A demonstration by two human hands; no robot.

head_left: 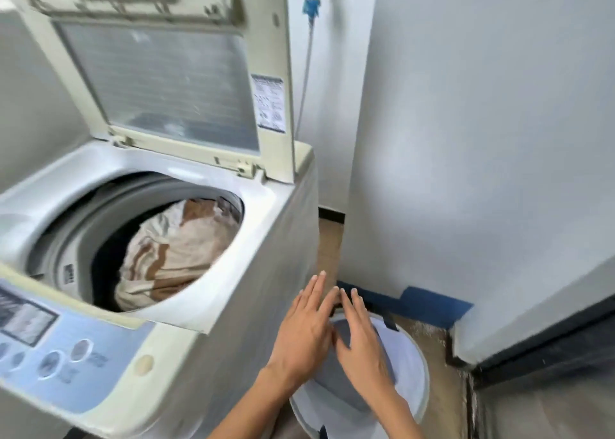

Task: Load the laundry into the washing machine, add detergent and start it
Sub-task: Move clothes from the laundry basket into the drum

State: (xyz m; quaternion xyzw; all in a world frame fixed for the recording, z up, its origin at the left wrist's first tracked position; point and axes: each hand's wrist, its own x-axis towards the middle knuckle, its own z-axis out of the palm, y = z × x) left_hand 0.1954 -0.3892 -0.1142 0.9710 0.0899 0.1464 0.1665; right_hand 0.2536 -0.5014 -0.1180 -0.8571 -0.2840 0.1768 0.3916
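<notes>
A top-loading washing machine [253,212] fills the left, its lid [159,72] propped upright. Beige and brown laundry [173,245] lies in the drum. On the floor to the machine's right stands a round white mesh laundry basket [409,348] with a grey cloth [336,368] inside. My left hand [303,332] and my right hand [362,342] hover side by side over the basket's mouth, fingers straight and spread, holding nothing. The machine's blue control panel [66,365] with round buttons is at lower left.
A white wall corner [366,139] stands close on the right, with blue tape [429,302] at its foot. A hose with a blue fitting [311,6] hangs behind the machine. A dark ledge [549,352] runs at lower right above brown floor.
</notes>
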